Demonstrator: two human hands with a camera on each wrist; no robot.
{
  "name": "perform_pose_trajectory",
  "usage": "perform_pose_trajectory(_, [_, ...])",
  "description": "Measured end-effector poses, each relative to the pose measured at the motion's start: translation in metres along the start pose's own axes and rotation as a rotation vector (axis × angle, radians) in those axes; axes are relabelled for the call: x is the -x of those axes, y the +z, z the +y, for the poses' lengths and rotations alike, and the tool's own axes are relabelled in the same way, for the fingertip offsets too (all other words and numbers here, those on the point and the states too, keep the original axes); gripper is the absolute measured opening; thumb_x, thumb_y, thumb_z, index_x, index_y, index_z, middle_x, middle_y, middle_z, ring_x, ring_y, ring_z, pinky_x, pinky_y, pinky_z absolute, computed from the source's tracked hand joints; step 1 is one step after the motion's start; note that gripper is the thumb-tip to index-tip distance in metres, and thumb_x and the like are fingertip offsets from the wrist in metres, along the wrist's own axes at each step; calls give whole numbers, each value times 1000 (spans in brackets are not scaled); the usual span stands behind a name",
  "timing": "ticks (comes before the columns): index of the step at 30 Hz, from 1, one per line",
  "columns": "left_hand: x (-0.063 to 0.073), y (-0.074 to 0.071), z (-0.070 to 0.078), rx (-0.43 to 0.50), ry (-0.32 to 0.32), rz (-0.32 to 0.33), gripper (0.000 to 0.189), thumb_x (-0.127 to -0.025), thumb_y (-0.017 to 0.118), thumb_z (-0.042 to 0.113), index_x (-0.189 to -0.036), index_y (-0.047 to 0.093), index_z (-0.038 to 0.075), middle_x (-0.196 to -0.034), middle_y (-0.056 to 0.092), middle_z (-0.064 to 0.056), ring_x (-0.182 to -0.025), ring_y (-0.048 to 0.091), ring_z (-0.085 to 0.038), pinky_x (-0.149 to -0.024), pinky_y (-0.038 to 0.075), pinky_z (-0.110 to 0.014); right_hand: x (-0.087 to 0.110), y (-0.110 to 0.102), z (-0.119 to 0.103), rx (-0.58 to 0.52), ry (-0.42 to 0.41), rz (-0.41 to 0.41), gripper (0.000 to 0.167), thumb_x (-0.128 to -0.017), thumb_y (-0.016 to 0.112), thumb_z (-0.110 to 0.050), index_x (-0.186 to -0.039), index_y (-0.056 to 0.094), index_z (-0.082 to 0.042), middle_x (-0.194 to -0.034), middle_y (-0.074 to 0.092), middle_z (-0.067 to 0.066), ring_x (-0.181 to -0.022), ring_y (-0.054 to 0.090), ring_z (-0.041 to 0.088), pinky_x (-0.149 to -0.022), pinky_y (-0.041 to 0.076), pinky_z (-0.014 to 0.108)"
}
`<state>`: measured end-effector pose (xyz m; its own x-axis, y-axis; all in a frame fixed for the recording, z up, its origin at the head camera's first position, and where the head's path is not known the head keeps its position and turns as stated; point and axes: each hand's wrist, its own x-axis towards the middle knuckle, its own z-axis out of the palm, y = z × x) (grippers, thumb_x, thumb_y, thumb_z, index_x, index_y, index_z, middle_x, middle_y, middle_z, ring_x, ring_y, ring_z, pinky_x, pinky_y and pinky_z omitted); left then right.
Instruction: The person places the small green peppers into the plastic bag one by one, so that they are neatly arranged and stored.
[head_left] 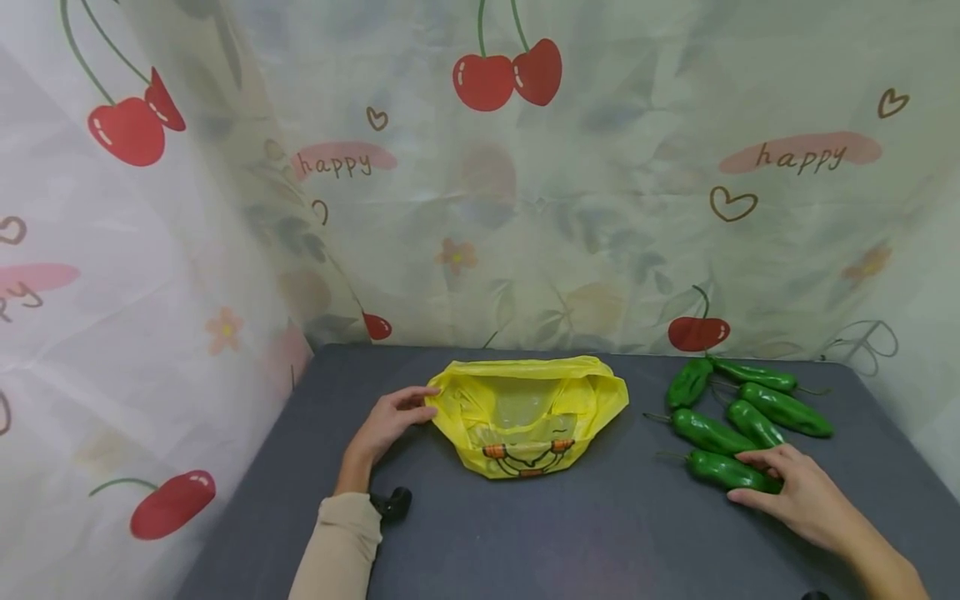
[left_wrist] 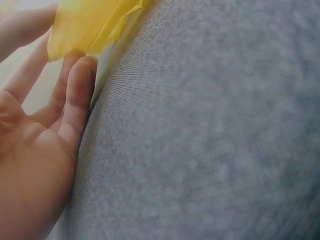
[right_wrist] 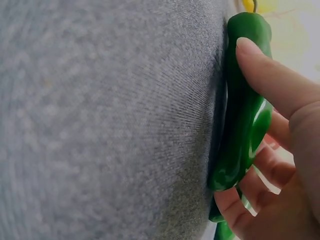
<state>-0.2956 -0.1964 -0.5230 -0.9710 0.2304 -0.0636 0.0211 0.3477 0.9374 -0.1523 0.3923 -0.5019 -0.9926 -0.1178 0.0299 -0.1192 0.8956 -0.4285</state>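
A yellow plastic bag point(head_left: 600, 408) lies on the table with its mouth gaping and an orange-and-black print on its front. My left hand point(head_left: 390, 421) holds the bag's left edge; in the left wrist view the yellow film point(left_wrist: 90, 25) passes between the thumb and the fingers. On the right, my right hand point(head_left: 806, 496) grips the nearest green pepper point(head_left: 720, 472), thumb on the near side and fingers on the far side. That pepper point(right_wrist: 245, 115) rests along the table in the right wrist view, its stem pointing away from the palm.
Several more green peppers point(head_left: 783, 408) lie in a loose group behind the held one. A dark grey cloth covers the table point(head_left: 510, 533). Cherry-printed sheets point(head_left: 525, 233) hang behind and to the left.
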Motion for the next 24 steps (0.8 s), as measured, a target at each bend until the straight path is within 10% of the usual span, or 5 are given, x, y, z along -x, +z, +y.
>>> perform_pose_trajectory(16, [0, 3, -1, -1, -26, 16, 47, -89, 80, 38, -133, 69, 25, -139, 65, -4, -119, 62, -21, -108, 48, -45, -2, -2, -11, -35, 22, -40, 65, -81, 80, -56, -125, 66, -10, -120, 65, 12, -102, 62, 27, -78, 54, 44])
perform_pose_trajectory(24, [-1, 1, 1, 51, -62, 15, 47, -89, 80, 35, -133, 69, 27, -144, 62, -1, -133, 56, -22, -115, 43, -48, -5, -4, -27, -44, -2, 12, 62, -80, 81, -55, -124, 66, -15, -120, 66, 8, -100, 63, 22, -75, 52, 29])
